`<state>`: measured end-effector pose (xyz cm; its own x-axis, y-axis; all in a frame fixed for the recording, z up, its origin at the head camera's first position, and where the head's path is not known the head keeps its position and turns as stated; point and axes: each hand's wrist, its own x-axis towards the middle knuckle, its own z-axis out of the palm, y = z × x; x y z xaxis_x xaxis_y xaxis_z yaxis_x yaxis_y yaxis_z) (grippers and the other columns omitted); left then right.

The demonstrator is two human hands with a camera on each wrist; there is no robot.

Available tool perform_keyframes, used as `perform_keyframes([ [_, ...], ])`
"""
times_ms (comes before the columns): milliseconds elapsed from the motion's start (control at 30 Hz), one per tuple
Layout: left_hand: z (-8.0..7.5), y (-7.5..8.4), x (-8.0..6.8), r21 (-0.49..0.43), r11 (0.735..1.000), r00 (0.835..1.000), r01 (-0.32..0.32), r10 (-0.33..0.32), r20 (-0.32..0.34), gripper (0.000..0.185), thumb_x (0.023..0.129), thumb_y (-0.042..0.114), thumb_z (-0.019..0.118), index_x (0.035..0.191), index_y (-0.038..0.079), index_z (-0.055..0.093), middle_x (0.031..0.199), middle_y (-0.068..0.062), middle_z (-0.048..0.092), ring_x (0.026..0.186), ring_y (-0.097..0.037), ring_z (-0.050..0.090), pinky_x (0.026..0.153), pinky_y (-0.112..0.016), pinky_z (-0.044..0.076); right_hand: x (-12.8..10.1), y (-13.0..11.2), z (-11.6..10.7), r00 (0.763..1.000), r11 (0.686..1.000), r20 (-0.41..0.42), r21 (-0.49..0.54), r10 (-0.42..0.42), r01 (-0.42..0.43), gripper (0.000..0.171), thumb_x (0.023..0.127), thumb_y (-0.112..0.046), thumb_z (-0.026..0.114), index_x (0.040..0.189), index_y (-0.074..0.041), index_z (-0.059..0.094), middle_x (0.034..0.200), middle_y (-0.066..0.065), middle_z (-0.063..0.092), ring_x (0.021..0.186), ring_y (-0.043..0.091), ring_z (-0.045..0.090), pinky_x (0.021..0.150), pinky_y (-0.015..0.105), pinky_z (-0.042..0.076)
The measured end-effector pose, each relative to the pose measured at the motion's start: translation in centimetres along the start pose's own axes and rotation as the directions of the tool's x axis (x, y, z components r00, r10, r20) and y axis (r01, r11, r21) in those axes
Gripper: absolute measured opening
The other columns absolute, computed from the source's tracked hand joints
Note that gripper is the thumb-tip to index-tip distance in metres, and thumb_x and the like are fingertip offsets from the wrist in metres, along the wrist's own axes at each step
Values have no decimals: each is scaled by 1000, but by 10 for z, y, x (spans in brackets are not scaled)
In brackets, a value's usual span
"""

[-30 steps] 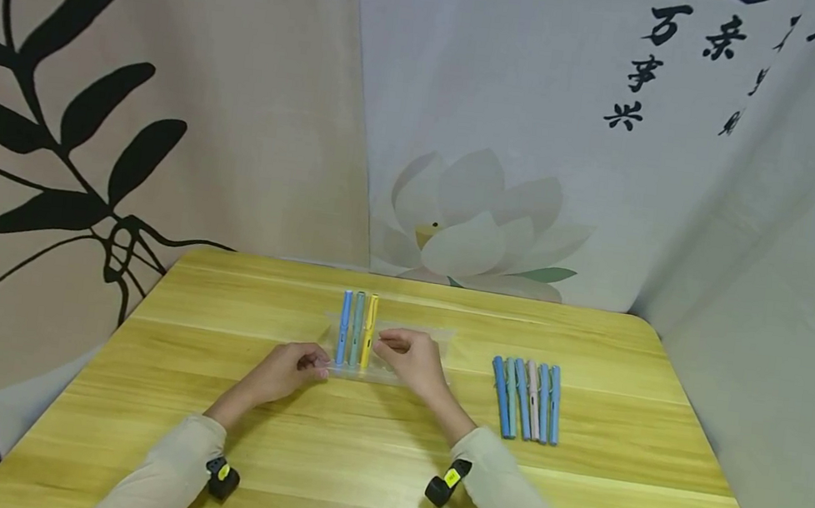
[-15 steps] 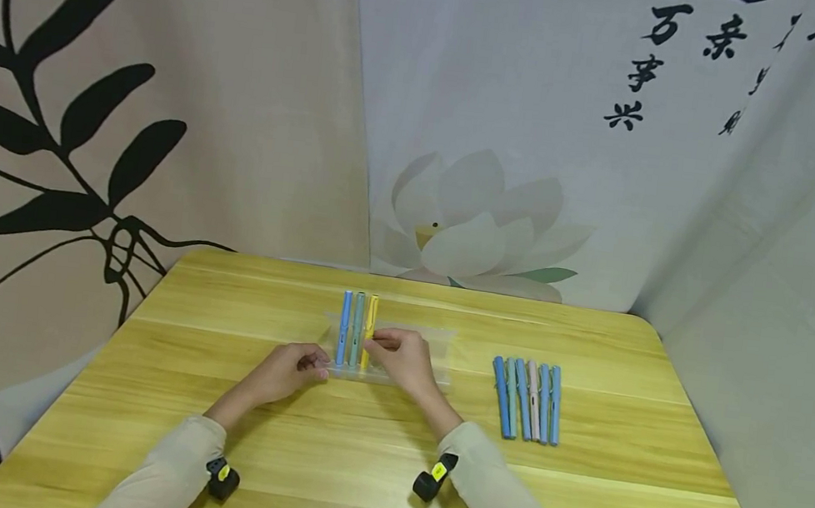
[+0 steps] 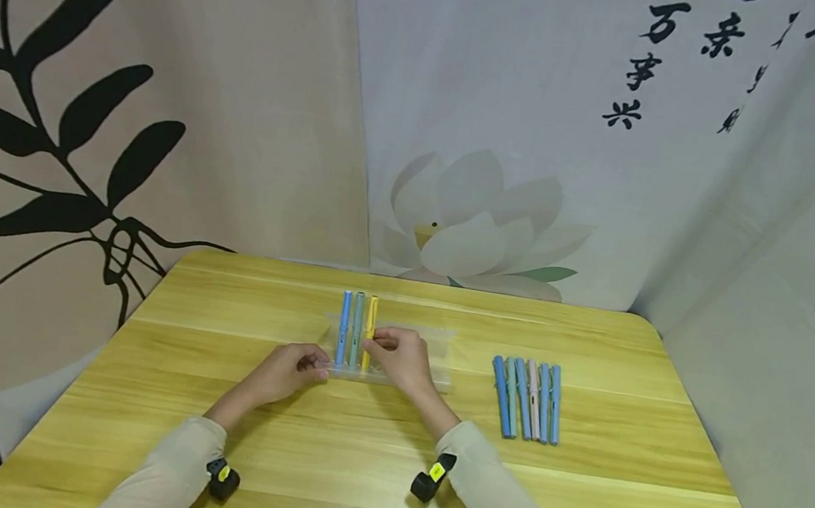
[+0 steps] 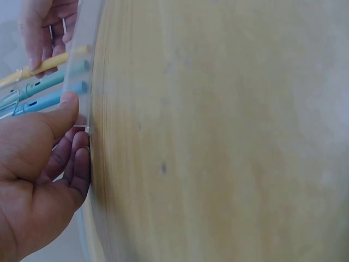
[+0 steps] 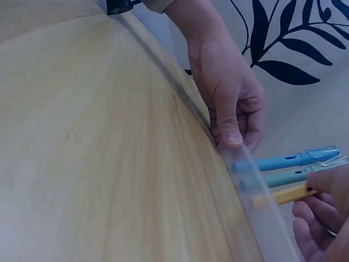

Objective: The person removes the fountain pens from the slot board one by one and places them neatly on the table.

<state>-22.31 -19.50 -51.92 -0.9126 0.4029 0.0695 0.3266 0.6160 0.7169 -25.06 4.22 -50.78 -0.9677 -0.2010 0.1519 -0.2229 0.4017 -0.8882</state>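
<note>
Three pens lie side by side in our clear tray [image 3: 436, 337] at mid-worktop [image 3: 351, 482]: blue [image 3: 342, 335], teal [image 3: 356, 328], yellow [image 3: 370, 323]. Only our wrist views show the grips: our left hand [image 3: 286, 373] pinches the tray's near corner with its thumb [image 4: 64, 112] on the rim, while our right hand [image 3: 403, 360] pinches the yellow pen [image 5: 283, 194]. Six spare pens [image 3: 527, 399] lie well apart, rightward.

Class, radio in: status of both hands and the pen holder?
Left hand pinches holder edge. Right hand grips yellow pen in holder. Six pens lie right, nothing blocking.
</note>
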Motion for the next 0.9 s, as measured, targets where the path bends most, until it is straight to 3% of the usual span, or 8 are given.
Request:
perform_keyframes([
  [400, 0, 0, -1, -1, 1000, 1000, -9, 9, 0, 14, 91, 19, 66, 102, 11, 66, 86, 5, 63, 78, -11, 57, 70, -26, 49, -8, -20, -19, 1000, 1000, -12, -9, -12, 11, 26, 88, -33, 70, 105, -14, 71, 95, -4, 72, 85, 8, 67, 72, 26, 55],
  [667, 0, 0, -2, -10, 999, 999, -33, 33, 2, 13, 92, 20, 65, 102, 12, 66, 88, 5, 63, 80, -11, 57, 72, -26, 50, -16, -24, -40, 999, 999, -29, 3, -39, 39, 26, 89, -33, 69, 107, -15, 71, 96, -5, 71, 86, 10, 66, 73, 28, 55],
  [900, 0, -1, -2, -21, 1000, 1000, -17, 17, -2, 13, 92, 20, 66, 102, 11, 66, 87, 4, 63, 79, -11, 57, 70, -26, 49, -22, -23, -57, 996, 998, -66, -26, -62, 61, 30, 88, -36, 69, 109, -15, 71, 95, -4, 71, 85, 11, 66, 73, 30, 55],
])
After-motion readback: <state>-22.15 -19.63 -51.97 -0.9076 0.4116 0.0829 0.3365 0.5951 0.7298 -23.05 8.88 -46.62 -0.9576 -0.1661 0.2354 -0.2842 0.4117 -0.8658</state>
